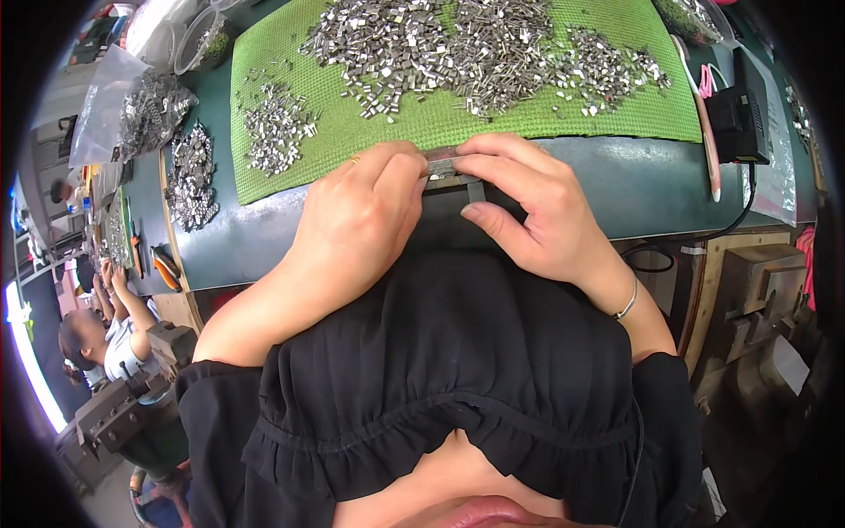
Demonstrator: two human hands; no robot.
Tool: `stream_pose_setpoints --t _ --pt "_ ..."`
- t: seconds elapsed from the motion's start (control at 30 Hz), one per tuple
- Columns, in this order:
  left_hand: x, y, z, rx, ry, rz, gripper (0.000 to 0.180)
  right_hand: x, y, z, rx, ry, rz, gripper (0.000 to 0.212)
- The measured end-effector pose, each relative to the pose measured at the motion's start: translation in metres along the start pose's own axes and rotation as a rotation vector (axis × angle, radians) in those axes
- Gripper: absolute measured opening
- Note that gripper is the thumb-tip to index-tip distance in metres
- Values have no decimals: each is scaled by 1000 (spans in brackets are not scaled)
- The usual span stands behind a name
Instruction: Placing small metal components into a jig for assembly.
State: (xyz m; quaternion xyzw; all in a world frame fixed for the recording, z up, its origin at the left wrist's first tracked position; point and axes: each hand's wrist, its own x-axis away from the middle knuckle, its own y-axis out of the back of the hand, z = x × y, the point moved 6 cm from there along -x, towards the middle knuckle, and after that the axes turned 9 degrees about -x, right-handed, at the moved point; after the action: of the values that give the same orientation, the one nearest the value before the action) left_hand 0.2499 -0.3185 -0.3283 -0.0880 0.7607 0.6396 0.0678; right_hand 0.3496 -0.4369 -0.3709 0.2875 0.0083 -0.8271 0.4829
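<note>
At the table's front edge lies a narrow metal bar fixture (446, 167), with a short metal leg pointing toward me. My left hand (365, 207) is curled at its left end, fingertips pressed together; whatever they pinch is hidden. From the other side, my right hand (541, 198) rests its stretched fingertips on the bar's right end, while its thumb stays apart below. Just beyond both hands a green textured mat (352, 136) carries a big heap of small shiny metal pieces (387, 53). Smaller piles (275, 130) (607, 70) of similar pieces flank it.
Left of the mat are a pile of dark metal parts (192, 180), a clear bag of parts (154, 110) and orange-handled pliers (165, 268). On the right, a black box with a cable (739, 110) stands beside a pink pen-like tool (711, 158). Another person (114, 339) works at far left.
</note>
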Motion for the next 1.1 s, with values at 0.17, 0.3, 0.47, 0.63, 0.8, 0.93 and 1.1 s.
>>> stream_pose_setpoints --t 0.17,0.3,0.47,0.63,0.8,0.93,1.1 --pt "-1 3 -11 -125 -85 -52 21 -1 1 0 -8 15 2 32" --pt "1 -1 -9 -132 -99 -25 23 -1 2 0 -4 4 4 32" --pt "2 4 12 182 -69 -40 17 -3 2 0 -17 -11 15 32" --pt "-49 3 27 55 -260 -166 14 -2 15 12 62 -2 -78 26" --pt "-67 -19 32 -8 -207 -57 11 -18 69 1 475 11 -246 20" --pt "-74 -28 30 -50 -173 -25 10 -37 126 -33 718 -25 -274 17" --pt "-71 -17 23 -101 -241 -107 10 -77 159 -75 795 -119 -165 14"
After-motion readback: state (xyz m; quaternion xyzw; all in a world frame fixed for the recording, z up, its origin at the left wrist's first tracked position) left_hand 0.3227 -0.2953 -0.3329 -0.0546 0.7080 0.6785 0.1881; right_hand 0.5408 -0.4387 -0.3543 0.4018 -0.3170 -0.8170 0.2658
